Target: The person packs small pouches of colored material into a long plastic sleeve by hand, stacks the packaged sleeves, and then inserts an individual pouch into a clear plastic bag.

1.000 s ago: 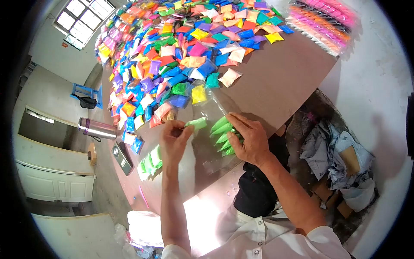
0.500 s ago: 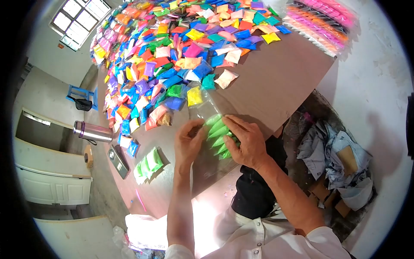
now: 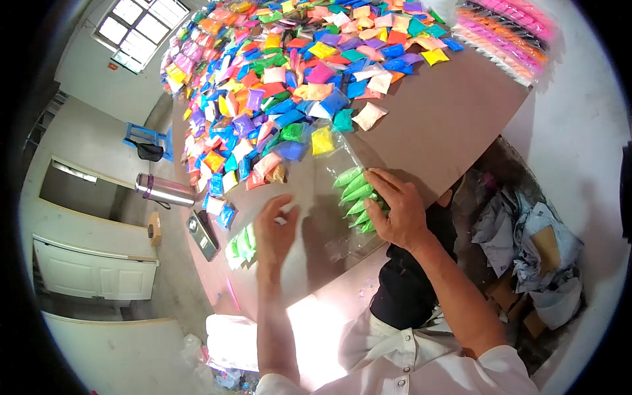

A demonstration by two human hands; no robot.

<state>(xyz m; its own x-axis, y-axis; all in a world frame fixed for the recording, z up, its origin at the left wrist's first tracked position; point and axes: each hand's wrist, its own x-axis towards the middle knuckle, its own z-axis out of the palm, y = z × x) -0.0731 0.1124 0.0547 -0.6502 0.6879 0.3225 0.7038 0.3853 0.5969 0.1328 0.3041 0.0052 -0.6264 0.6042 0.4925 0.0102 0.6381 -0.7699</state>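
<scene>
My right hand (image 3: 399,209) grips the edge of a row of bright green packets (image 3: 356,192), thumb and fingers on their right side. The packets overlap in a clear plastic bag (image 3: 341,161), which lies on the brown table at its front edge. My left hand (image 3: 275,227) is lifted off the bag, its fingers curved and apart from the thumb, with nothing visible between them. Just left of it lies a smaller group of green packets (image 3: 240,249), partly hidden by the hand. A yellow packet (image 3: 322,140) lies at the bag's far end.
A large heap of colourful packets (image 3: 283,85) covers the table's far left. At the left edge are a steel thermos (image 3: 164,189) and a phone (image 3: 203,236). Bundled packs (image 3: 503,36) sit at the far right corner. Crumpled grey bags (image 3: 526,230) lie below on the right.
My left hand has let go of the bag's left side and moved left toward the smaller green group. My right hand stays on the green packets. The whole view has shifted slightly.
</scene>
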